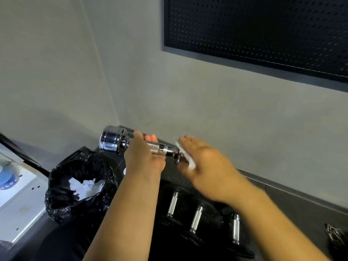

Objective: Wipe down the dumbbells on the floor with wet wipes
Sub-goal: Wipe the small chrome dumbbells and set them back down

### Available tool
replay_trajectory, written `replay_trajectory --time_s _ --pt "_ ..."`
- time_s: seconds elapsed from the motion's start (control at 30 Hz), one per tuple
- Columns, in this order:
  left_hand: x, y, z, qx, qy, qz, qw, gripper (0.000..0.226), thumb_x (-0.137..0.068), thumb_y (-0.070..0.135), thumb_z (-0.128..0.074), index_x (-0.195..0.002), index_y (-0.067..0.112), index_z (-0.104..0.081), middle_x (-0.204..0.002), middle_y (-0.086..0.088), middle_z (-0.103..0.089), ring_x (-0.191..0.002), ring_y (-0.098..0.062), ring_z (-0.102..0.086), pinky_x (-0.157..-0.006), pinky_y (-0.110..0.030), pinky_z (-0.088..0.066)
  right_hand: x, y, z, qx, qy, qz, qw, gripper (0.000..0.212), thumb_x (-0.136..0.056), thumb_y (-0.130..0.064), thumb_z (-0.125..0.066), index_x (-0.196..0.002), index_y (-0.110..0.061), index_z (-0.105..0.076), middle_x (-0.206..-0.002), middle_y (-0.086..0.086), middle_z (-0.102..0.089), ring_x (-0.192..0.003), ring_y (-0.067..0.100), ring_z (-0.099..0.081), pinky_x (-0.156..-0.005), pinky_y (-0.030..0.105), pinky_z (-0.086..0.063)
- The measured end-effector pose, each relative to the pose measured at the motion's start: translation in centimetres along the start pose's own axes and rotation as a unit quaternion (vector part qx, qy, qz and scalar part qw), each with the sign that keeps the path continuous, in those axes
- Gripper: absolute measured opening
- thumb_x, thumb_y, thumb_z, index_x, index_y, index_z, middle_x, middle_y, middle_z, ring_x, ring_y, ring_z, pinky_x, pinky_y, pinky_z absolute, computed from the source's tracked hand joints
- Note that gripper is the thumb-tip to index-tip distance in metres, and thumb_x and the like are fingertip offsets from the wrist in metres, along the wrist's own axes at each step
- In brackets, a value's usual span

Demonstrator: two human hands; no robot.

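Our left hand grips the knurled bar of a chrome dumbbell, fingers curled round it, and holds it up in the air, nearly level. Its shiny round head juts out past the hand's left side, free of everything around it.

Our right hand is at the bar's other end with a white wet wipe between its palm and the metal. That end of the dumbbell is hidden behind wipe and hand. The hand is smeared by motion, so we cannot tell whether its fingers curl round the wipe or press it flat.

Behind both hands stands a bare grey wall, and its corner runs down just beyond the chrome head. High above the right hand the lower edge of a black perforated panel slants across the wall.

Below the hands, between our forearms, three dumbbells with bright bars and black heads lie side by side on the dark floor, close together. To the right of them, under the right forearm, the floor runs open to the wall's foot.

Below and left of the left hand gapes a black bin bag holding crumpled white wipes. Its rim is near the left forearm. Further left lies a white board.
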State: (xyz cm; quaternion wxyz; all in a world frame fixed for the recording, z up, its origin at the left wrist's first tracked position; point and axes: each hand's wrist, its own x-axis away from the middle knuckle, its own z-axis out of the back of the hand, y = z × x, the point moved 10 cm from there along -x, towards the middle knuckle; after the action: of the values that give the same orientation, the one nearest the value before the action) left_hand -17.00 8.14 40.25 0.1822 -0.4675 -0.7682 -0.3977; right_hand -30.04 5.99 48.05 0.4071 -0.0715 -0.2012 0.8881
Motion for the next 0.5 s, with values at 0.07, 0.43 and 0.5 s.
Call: replay_trajectory --time_s 0.07,0.43,0.5 --pt "-0.2 0.0 0.3 0.011 0.001 0.008 1.0 0.022 -0.098 0.028 -0.052 -0.114 0.014 -0.059 -0.084 0.002 -0.058 -0.073 -0.009 -0.061 -0.098 -0.04 -0.049 1.5 -1.1 -2.3 0.045 -0.03 0.033 0.998 0.101 -0.082 -0.047 -0.058 -0.152 -0.022 0.01 -0.16 -0.004 0.012 -0.146 0.013 0.015 -0.121 0.037 0.001" --pt "1.0 -2.1 -0.4 -0.003 -0.03 0.063 0.998 0.027 -0.1 0.035 -0.043 -0.085 0.013 -0.05 -0.072 0.004 -0.048 -0.06 -0.008 -0.051 -0.082 -0.037 -0.047 2.0 1.7 0.8 -0.012 0.256 0.095 0.962 0.054 -0.092 -0.052 -0.044 -0.134 -0.018 -0.054 -0.127 0.003 -0.056 -0.114 0.018 -0.051 -0.093 0.034 -0.042" --pt "1.2 -2.4 -0.9 -0.006 -0.048 0.061 0.997 0.031 -0.101 0.036 -0.042 -0.079 0.015 -0.047 -0.057 0.007 -0.042 -0.047 -0.006 -0.047 -0.068 -0.03 -0.048 2.3 1.9 1.6 -0.043 0.315 0.093 0.944 0.053 -0.089 -0.056 -0.049 -0.126 -0.019 -0.057 -0.118 0.004 -0.057 -0.106 0.016 -0.051 -0.086 0.031 -0.043"
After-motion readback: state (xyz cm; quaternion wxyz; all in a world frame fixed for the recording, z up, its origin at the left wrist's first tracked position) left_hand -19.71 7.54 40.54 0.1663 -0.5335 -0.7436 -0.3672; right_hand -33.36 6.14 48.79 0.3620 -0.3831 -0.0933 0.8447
